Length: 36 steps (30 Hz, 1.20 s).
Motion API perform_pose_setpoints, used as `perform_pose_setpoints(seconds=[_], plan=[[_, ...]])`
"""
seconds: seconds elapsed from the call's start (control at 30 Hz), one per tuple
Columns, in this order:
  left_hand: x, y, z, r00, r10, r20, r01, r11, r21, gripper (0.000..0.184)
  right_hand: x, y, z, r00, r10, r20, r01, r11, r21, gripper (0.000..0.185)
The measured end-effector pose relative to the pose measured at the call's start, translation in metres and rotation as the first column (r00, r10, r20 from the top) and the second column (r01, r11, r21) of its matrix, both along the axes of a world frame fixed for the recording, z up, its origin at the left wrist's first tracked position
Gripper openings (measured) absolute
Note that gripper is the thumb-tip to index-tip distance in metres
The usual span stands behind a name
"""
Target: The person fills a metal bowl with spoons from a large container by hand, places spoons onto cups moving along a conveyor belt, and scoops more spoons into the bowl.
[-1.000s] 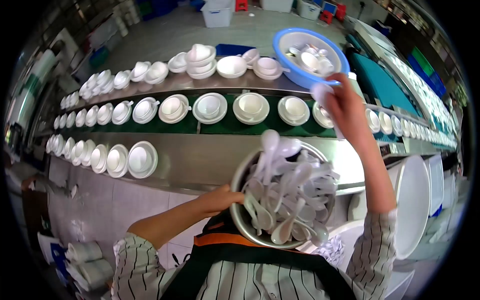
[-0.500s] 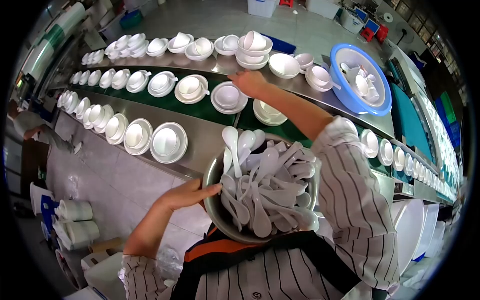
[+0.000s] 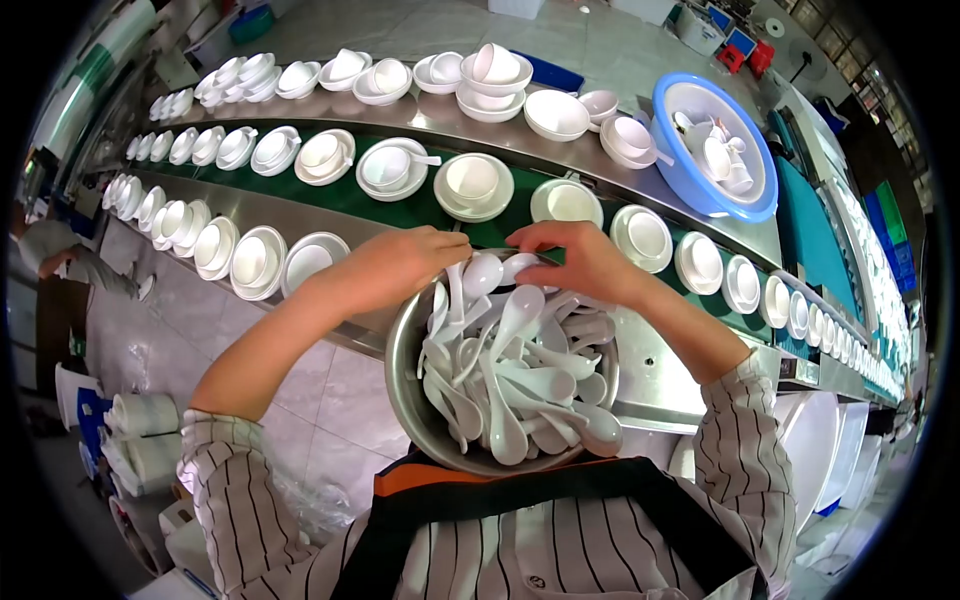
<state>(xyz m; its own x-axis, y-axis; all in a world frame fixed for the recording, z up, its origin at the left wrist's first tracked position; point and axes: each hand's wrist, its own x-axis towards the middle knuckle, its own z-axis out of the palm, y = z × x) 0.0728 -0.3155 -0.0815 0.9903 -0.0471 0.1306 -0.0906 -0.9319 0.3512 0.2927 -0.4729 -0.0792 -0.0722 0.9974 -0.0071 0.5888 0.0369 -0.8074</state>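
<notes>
A round steel bowl (image 3: 403, 400) full of white soup spoons (image 3: 508, 425) stands in front of my body. My left hand (image 3: 405, 265) is at its far rim, fingers closed on the top of an upright white spoon (image 3: 456, 292); the fingertips partly hide it. Beside it my right hand (image 3: 575, 258) pinches another white spoon (image 3: 515, 269) between thumb and fingers. A loose spoon head (image 3: 483, 274) shows between the two hands. Just past them, on the green conveyor belt, sit a bowl on a plate (image 3: 472, 180) and another bowl set (image 3: 568, 203).
Rows of white bowl sets line the green belt (image 3: 340, 190) and its steel ledges (image 3: 430, 120). Some sets carry a spoon (image 3: 425, 160). A blue-rimmed basin (image 3: 770, 190) holding white crockery stands at the right. At far left a person (image 3: 75, 265) is partly visible.
My right hand has drawn back from the belt to the steel bowl's far rim. My left hand has left the bowl's side and risen to the spoons. Sets on the belt have shifted right.
</notes>
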Motion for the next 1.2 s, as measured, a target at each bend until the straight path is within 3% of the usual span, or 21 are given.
perform_pose_setpoints(seconds=[0.1,0.13,0.2,0.23,0.33,0.37,0.4,0.43,0.47,0.5,0.53,0.6,0.67,0.7,0.8,0.83,0.87,0.97,1.07,1.13,1.2], plan=[[0.002,-0.002,0.007,0.999,-0.015,-0.032,0.009,0.979,-0.201,0.036,0.020,-0.002,0.012,0.820,-0.087,-0.566,0.050,0.995,-0.081,0.016],[0.002,-0.002,0.007,0.994,0.024,-0.109,-0.045,0.979,-0.201,0.037,0.033,0.005,0.013,0.758,-0.054,-0.650,0.076,0.997,0.007,0.015],[0.003,-0.003,0.006,0.961,0.092,-0.262,-0.144,0.972,-0.187,0.037,0.057,0.019,0.020,0.675,-0.203,-0.709,0.223,0.973,-0.066,0.021],[0.009,-0.003,0.008,0.900,0.178,-0.399,-0.291,0.925,-0.244,0.029,0.070,0.027,0.020,0.754,-0.244,-0.610,0.260,0.964,-0.064,0.024],[0.004,0.021,-0.016,0.989,0.148,-0.022,-0.147,0.931,-0.334,0.022,0.100,0.064,-0.017,0.914,-0.275,-0.298,0.301,0.953,0.044,0.026],[0.009,0.025,-0.006,0.979,0.202,-0.015,-0.195,0.919,-0.342,0.018,0.107,0.075,-0.034,0.952,-0.304,-0.023,0.305,0.948,0.088,0.020],[0.017,0.041,-0.005,0.971,0.222,0.089,-0.192,0.945,-0.264,0.016,0.111,0.086,-0.048,0.913,-0.320,0.253,0.294,0.946,0.134,0.017],[0.026,0.046,0.009,0.921,0.389,0.032,-0.352,0.863,-0.361,0.012,0.106,0.095,-0.062,0.824,-0.347,0.447,0.248,0.932,0.265,0.019],[0.039,0.065,0.001,0.889,0.413,0.200,-0.329,0.877,-0.349,0.011,0.099,0.102,-0.074,0.690,-0.386,0.612,0.174,0.909,0.378,0.023],[0.049,0.088,-0.001,0.861,0.435,0.263,-0.398,0.899,-0.184,0.012,0.091,0.111,-0.081,0.585,-0.380,0.717,0.116,0.914,0.390,0.024],[0.062,0.107,-0.006,0.828,0.487,0.278,-0.464,0.873,-0.146,0.013,0.078,0.119,-0.081,0.510,-0.281,0.813,0.157,0.960,0.233,0.017],[0.081,0.144,-0.036,0.802,0.493,0.337,-0.472,0.869,-0.148,0.012,0.068,0.129,-0.098,0.593,-0.248,0.766,-0.007,0.950,0.313,0.018],[0.093,0.166,-0.061,0.812,0.490,0.317,-0.498,0.865,-0.061,0.012,0.056,0.132,-0.095,0.681,-0.237,0.693,0.069,0.963,0.261,0.021],[0.098,0.170,-0.071,0.830,0.510,0.225,-0.523,0.852,0.000,0.012,0.053,0.129,-0.094,0.722,-0.233,0.652,0.109,0.968,0.225,0.022],[0.100,0.186,-0.096,0.927,0.371,0.052,-0.374,0.912,0.170,0.013,0.053,0.102,-0.069,0.911,-0.246,0.331,0.061,0.874,0.482,0.028],[0.101,0.184,-0.092,0.892,0.424,-0.155,-0.398,0.901,0.172,0.013,0.050,0.084,-0.050,0.944,-0.222,0.243,0.131,0.931,0.341,0.028],[0.101,0.189,-0.097,0.868,0.457,-0.196,-0.411,0.881,0.235,0.023,0.049,0.066,-0.036,0.969,-0.169,0.177,0.113,0.950,0.291,0.028],[0.085,0.189,-0.090,0.873,0.483,-0.068,-0.469,0.870,0.154,0.048,0.037,0.004,0.005,0.982,-0.007,0.187,0.038,0.986,-0.161,0.028],[0.075,0.154,-0.063,0.871,0.419,0.257,-0.476,0.848,0.232,0.041,0.024,-0.040,0.000,0.896,0.069,0.439,-0.102,0.994,0.050,0.024],[0.071,0.095,-0.014,0.964,0.208,0.165,-0.220,0.974,0.057,0.034,0.016,-0.053,0.004,0.774,-0.006,0.633,-0.117,0.981,0.153,0.019],[0.056,0.027,0.011,0.999,-0.035,-0.029,0.027,0.966,-0.257,0.028,0.014,-0.060,0.010,0.778,-0.022,0.627,-0.101,0.982,0.160,0.017]])
